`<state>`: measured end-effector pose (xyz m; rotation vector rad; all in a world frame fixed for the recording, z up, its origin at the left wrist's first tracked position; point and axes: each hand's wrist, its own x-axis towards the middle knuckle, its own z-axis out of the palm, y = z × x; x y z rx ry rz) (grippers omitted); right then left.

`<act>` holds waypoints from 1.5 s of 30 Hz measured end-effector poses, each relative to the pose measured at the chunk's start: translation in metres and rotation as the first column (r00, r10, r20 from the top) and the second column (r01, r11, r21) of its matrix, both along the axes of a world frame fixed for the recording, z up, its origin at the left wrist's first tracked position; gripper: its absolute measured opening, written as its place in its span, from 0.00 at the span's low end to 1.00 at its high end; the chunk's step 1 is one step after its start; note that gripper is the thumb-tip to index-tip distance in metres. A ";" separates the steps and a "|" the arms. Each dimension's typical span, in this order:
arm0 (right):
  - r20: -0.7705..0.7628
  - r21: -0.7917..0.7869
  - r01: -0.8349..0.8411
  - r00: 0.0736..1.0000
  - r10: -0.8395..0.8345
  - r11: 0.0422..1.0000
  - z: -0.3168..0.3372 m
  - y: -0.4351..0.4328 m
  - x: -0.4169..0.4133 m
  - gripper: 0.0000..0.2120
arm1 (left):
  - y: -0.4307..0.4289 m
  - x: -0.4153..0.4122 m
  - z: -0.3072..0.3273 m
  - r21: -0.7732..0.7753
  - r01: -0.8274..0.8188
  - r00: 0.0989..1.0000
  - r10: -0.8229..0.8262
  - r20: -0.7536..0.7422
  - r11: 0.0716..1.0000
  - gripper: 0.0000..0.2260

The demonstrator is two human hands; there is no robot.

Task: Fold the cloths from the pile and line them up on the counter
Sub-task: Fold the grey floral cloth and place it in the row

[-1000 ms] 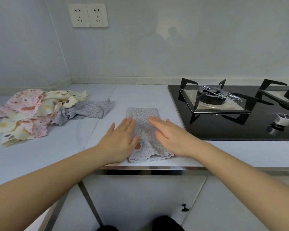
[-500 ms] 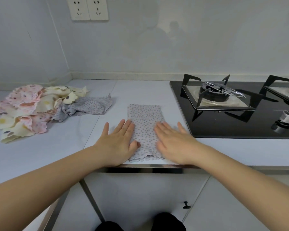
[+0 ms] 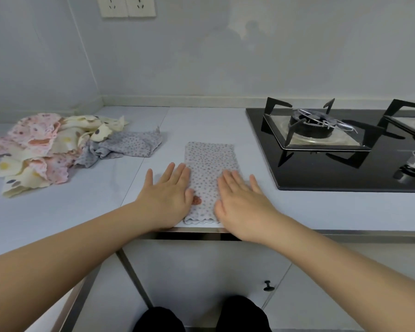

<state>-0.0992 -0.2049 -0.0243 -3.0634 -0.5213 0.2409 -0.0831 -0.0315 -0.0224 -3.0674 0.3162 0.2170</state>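
The folded grey dotted cloth (image 3: 210,168) lies at the front edge of the worktop (image 3: 82,207), so a drag toward the body could slide it off or spring the fold open. The left hand (image 3: 164,195) and right hand (image 3: 240,200) lie flat on its near half, fingers straight and slightly spread, pressing and gripping nothing. The pile (image 3: 46,149) of unfolded cloths sits well apart to the left.

No text, label, brand, number or sign can be read anywhere in this view.
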 end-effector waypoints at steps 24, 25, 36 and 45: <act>-0.017 0.083 0.036 0.999 -0.035 0.996 -0.003 0.001 0.114 0.29 | -0.012 0.085 -0.001 -0.120 0.007 0.999 -0.002 0.038 0.993 0.26; -0.009 0.110 0.026 1.000 -0.025 0.994 -0.001 -0.002 0.109 0.29 | -0.011 0.080 0.000 -0.134 0.030 0.997 -0.020 0.074 0.990 0.27; -0.010 0.029 -0.363 0.932 0.363 0.931 -0.002 -0.050 0.003 0.42 | 0.009 -0.028 -0.009 0.042 0.509 0.858 -0.510 0.053 0.860 0.40; 0.423 0.049 -0.524 0.782 0.457 0.850 -0.030 -0.075 -0.014 0.38 | 0.027 -0.044 -0.018 -0.115 0.717 0.666 -0.628 0.401 0.687 0.21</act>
